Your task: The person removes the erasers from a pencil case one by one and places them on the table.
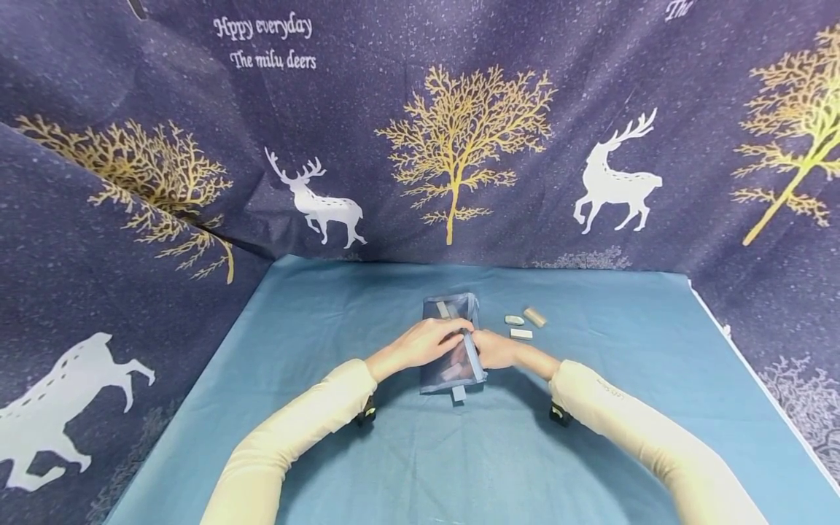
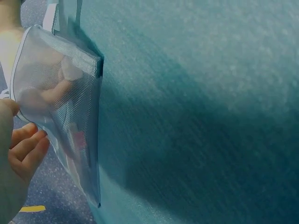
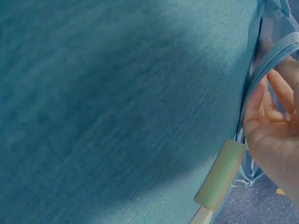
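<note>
A bluish see-through mesh zip pouch (image 1: 436,375) lies on the blue cloth in the head view. My left hand (image 1: 429,341) reaches over it, and in the left wrist view its thumb and fingers pinch the edge of the zipped opening. My right hand (image 1: 495,348) goes in through that opening from the right. Through the mesh in the left wrist view, its fingers are bent about a pale block (image 2: 71,69). Deeper in the pouch lies a slim thing with a pink part (image 2: 79,139). The right wrist view shows the zip edge (image 3: 268,63) crossing my right fingers.
Right of the pouch lie a tan-edged greenish block (image 1: 534,316), a white block (image 1: 521,334) and a small block with a pointed end (image 1: 514,320). A pale tab (image 1: 458,394) sticks out at the pouch's near edge. Behind hangs a dark patterned curtain (image 1: 367,87).
</note>
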`<move>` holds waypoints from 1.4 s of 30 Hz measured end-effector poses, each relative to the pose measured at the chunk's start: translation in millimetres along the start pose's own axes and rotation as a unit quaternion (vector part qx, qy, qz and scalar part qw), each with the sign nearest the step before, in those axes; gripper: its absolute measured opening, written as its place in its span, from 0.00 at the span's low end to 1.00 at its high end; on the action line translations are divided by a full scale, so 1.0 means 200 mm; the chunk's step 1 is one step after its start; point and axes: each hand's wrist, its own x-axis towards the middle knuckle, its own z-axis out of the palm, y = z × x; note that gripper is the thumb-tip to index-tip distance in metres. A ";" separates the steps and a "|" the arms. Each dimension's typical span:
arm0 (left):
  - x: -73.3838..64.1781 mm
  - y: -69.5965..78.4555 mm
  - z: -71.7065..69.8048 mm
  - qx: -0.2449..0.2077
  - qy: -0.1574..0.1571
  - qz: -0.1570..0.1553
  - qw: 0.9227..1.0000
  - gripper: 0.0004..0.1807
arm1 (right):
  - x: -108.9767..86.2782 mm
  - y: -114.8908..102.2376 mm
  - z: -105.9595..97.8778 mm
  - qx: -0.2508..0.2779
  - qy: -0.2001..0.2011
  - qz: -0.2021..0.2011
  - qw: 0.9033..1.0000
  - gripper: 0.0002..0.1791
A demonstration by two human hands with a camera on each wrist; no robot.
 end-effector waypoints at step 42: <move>0.00 -0.02 0.04 -0.014 -0.015 -0.020 1.000 0.16 | -0.05 0.00 -0.05 0.030 0.033 0.051 0.998 0.06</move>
